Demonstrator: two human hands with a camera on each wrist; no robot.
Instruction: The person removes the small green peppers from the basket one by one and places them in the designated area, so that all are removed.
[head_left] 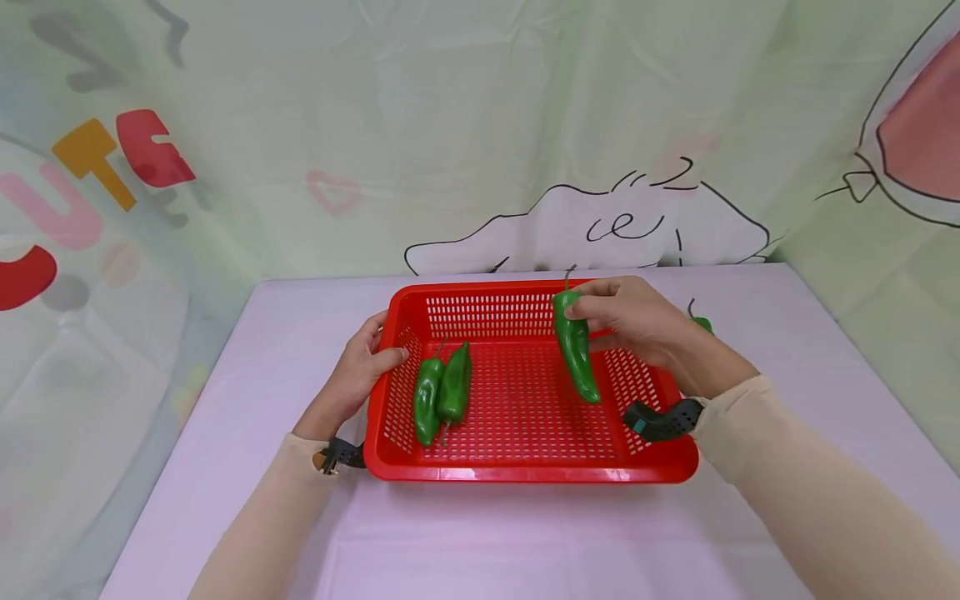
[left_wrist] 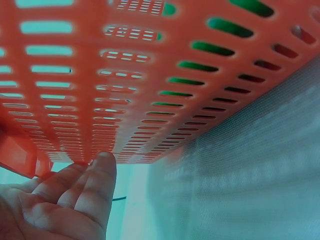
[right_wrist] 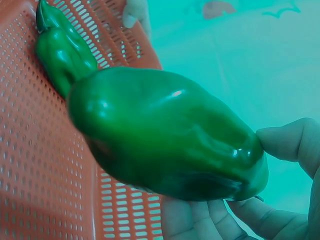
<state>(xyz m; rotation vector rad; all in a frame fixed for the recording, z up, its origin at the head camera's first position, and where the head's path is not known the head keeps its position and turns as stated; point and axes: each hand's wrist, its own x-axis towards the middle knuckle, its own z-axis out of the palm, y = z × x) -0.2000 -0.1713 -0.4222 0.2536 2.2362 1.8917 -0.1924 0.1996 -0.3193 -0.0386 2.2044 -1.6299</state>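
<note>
A red plastic basket (head_left: 525, 473) with slotted walls stands on the table. Two green peppers lie side by side at its left end, one pepper (head_left: 427, 400) against the other pepper (head_left: 454, 385). My left hand (head_left: 362, 367) holds the basket's left rim, thumb over the top; in the left wrist view its fingers (left_wrist: 102, 175) touch the outer wall. Over the right part of the basket, my right hand (head_left: 637, 321) pinches a third green pepper (head_left: 576, 346) near its stem, tip hanging down. The right wrist view shows this pepper (right_wrist: 165, 130) between thumb and fingers.
Another green pepper (head_left: 702, 322) lies on the table to the right of the basket, mostly hidden behind my right wrist. A pale cloth covers the table (head_left: 465, 542). Printed curtains (head_left: 465, 150) hang behind and at the sides.
</note>
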